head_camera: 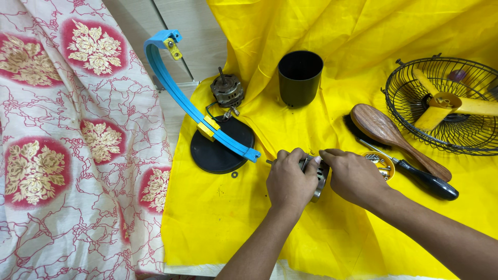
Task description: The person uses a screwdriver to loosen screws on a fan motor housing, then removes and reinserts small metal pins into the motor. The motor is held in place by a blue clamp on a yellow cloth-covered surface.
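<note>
The grey metal motor casing lies on the yellow cloth just in front of the black cylinder, clasped between both hands. The left hand curls over its left side and the right hand pinches its top edge with the fingertips, so both are equally near (its long axis is hidden). Right of the casing sit a small yellow dish, a black-handled screwdriver, and a wooden brush back. No labels show.
</note>
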